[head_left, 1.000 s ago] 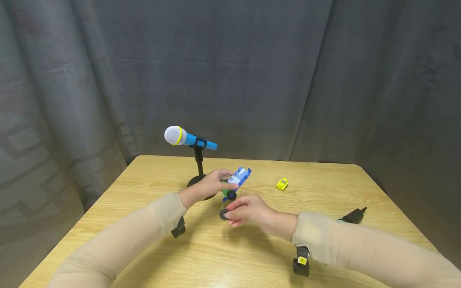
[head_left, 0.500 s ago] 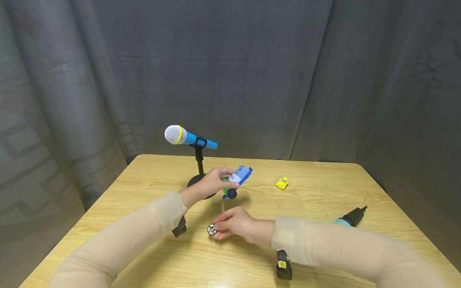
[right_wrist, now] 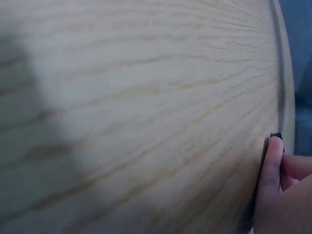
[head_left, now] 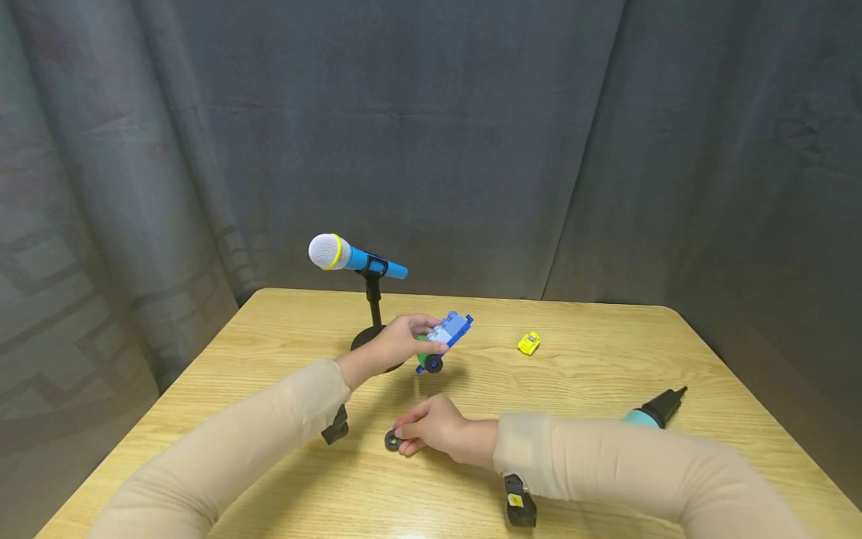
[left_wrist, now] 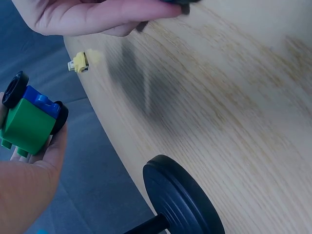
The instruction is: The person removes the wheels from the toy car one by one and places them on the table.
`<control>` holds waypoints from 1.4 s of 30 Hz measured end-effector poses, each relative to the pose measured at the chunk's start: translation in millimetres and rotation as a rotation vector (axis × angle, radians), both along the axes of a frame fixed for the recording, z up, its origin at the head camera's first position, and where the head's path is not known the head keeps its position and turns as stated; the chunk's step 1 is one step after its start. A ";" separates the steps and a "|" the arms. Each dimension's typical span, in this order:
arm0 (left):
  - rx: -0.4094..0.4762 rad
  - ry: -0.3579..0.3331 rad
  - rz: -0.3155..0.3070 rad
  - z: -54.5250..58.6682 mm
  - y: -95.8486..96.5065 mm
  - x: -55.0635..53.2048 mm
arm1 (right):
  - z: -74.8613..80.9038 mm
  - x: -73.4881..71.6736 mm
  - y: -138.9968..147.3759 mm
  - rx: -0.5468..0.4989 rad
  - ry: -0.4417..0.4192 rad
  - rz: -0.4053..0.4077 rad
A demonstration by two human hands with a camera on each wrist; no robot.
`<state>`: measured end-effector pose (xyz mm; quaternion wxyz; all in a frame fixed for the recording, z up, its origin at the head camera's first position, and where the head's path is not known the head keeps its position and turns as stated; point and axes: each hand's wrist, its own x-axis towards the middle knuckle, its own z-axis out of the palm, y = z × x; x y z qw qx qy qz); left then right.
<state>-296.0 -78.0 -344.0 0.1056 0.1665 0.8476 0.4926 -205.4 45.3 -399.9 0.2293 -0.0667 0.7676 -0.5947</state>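
Note:
My left hand [head_left: 397, 346] holds up a toy car [head_left: 453, 327] built of blue and green bricks, tilted above the table. One black wheel [head_left: 434, 364] of the car shows in the head view; in the left wrist view its green block [left_wrist: 27, 127] sits between two black wheels. Lower and nearer, my right hand [head_left: 436, 432] pinches a small black ring-shaped wheel [head_left: 391, 440] between thumb and fingers. That wheel is just over or on the table; I cannot tell which. In the right wrist view only the fingertips [right_wrist: 274, 151] and a dark edge show.
Behind my left hand stands a blue microphone [head_left: 367, 261] on a black stand [head_left: 364, 338]. A small yellow toy car [head_left: 528, 343] lies at the back right of the wooden table [head_left: 592, 374]. A black-tipped teal tool [head_left: 661, 408] is partly hidden by my right sleeve.
My right hand has moved away from the toy car, down and to the left, with the black wheel still pinched. My left hand and the car have hardly moved.

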 end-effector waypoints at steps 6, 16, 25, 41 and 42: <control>-0.001 0.005 0.012 0.8 0.3 0.6 | -1.2 2.3 -2.3 0.005 0.032 0.002; -0.018 0.015 0.010 1.3 0.7 0.2 | 5.8 -1.7 -3.4 0.060 0.017 0.087; -0.023 -0.003 -0.032 2.4 0.0 0.4 | 10.0 -11.6 15.1 0.050 -0.074 0.209; 0.011 -0.013 -0.127 10.9 2.2 3.5 | 34.9 -30.7 59.0 -0.047 -0.049 0.248; 0.010 -0.008 -0.125 11.0 2.7 3.5 | 37.3 -32.5 60.1 -0.060 -0.047 0.245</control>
